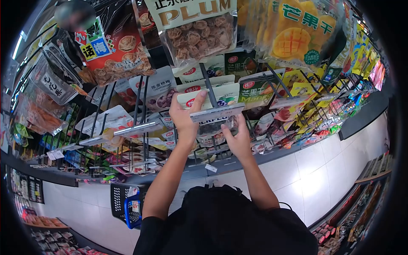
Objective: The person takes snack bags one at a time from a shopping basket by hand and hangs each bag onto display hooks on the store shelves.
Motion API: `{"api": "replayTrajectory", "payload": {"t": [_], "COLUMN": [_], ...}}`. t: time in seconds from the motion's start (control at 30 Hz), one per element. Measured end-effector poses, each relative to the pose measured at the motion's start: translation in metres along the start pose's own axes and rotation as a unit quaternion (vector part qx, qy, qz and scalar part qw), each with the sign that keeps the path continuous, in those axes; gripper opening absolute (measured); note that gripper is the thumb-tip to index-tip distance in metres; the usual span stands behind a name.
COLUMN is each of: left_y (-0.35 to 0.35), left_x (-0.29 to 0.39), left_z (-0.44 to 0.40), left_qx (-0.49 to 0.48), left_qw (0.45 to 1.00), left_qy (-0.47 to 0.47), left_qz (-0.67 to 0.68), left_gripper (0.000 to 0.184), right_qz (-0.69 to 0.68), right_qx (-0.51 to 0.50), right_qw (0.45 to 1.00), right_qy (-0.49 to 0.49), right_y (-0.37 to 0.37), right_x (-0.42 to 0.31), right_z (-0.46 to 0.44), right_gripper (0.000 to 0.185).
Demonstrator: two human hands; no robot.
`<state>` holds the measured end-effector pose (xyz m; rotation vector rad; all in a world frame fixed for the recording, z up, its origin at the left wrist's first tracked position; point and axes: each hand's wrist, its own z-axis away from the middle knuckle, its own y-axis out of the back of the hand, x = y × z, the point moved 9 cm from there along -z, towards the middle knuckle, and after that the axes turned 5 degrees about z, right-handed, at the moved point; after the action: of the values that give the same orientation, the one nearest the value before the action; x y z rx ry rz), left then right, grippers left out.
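Note:
A pale green and white pouch of dried plums [228,92] hangs at the front of a peg hook [208,83], partly hidden by a clear price-tag holder [217,113]. My left hand [185,118] grips the pouch's upper left side, its thumb lying on the front. Lower down, my right hand [239,142] holds the right edge near the bottom, thumb in front and fingers mostly behind. More pouches of the same brand hang behind it. Just right of it is a green mango pouch [255,91]; to the left, a dried plum pouch with a grey-white front [158,91].
Above hang a large PLUM bag [195,36], a red and black bag [111,46] and yellow dried mango bags [297,36]. Metal hooks with tag holders [138,128] jut toward me. A black basket with a blue handle [121,204] stands on the tiled floor [304,176].

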<state>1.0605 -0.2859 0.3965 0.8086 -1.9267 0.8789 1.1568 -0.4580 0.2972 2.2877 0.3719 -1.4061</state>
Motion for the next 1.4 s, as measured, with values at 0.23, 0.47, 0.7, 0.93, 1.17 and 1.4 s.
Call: {"api": "replayTrajectory", "payload": {"t": [0.23, 0.47, 0.7, 0.93, 1.17, 1.4], "left_y": [-0.002, 0.034, 0.152, 0.326, 0.519, 0.663], "left_x": [-0.001, -0.004, 0.032, 0.005, -0.008, -0.062], "left_z": [-0.009, 0.0, 0.105, 0.212, 0.265, 0.363], "left_qx": [0.008, 0.036, 0.008, 0.127, 0.174, 0.146], "left_qw": [0.999, 0.993, 0.943, 0.886, 0.705, 0.592], "left_qy": [-0.05, -0.043, -0.189, -0.032, 0.128, 0.446], "left_qz": [-0.005, -0.106, -0.273, -0.445, -0.675, -0.655], "left_gripper": [0.036, 0.037, 0.01, 0.022, 0.041, 0.05], "right_qz": [0.053, 0.114, 0.01, -0.129, -0.073, -0.026], "right_qx": [-0.01, 0.043, 0.071, -0.196, -0.338, -0.433], "right_qw": [0.998, 0.992, 0.989, 0.968, 0.938, 0.896], "right_qy": [0.012, 0.031, 0.129, -0.087, 0.021, 0.098], "right_y": [-0.006, -0.002, -0.01, -0.116, -0.199, -0.262], "right_x": [0.013, 0.0, -0.034, -0.01, -0.054, -0.091], "right_z": [-0.003, 0.007, 0.07, 0.168, 0.197, 0.237], "right_gripper": [0.072, 0.068, 0.027, 0.014, 0.011, 0.005]}}
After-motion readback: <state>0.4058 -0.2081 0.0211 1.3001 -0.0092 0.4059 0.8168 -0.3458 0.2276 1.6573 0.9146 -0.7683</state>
